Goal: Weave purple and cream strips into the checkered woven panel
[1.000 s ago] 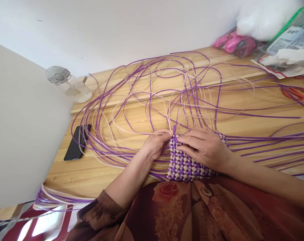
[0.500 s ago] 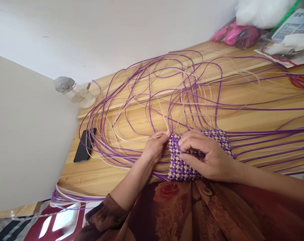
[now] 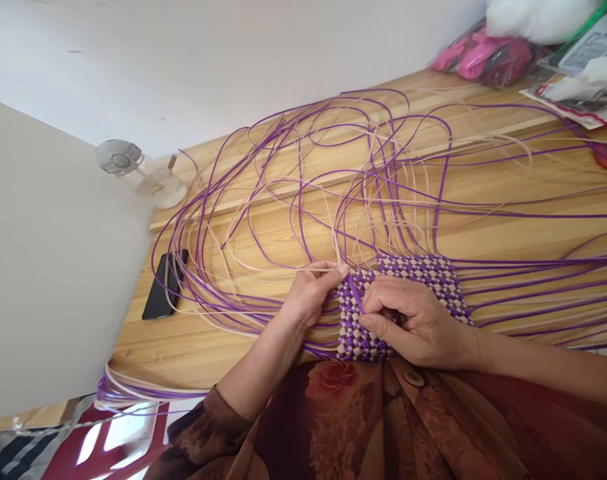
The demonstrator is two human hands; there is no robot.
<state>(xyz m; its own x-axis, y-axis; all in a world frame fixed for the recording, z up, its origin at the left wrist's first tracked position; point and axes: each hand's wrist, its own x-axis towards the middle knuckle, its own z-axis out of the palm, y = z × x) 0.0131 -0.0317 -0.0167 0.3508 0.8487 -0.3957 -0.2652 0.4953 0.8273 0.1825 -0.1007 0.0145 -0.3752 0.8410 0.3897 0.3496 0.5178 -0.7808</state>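
Note:
A woven mat of purple and beige strands (image 3: 413, 270) lies at the table's front edge, against my clothing. At its upper left corner my left hand (image 3: 308, 293) pinches a beige strand (image 3: 335, 233) between thumb and forefinger. My right hand (image 3: 413, 317) rests over the middle of the weave and covers part of it. Its thumb and curled forefinger grip a purple strand (image 3: 354, 293) that slants up toward my left fingertips. Long loose purple and beige strands run out from the mat to the left, the back and the right.
Loops of strand spread over the wooden table (image 3: 263, 233). A black phone (image 3: 163, 287) lies at the left, partly under them. Behind it stands a small grey and white fan (image 3: 126, 163). Bagged pink things (image 3: 488, 57) and papers (image 3: 578, 100) sit at the back right.
My right hand has moved slightly down and closed its fingers on the purple strand, uncovering more of the mat behind it. My left hand keeps its pinch at the corner. The view has shifted slightly.

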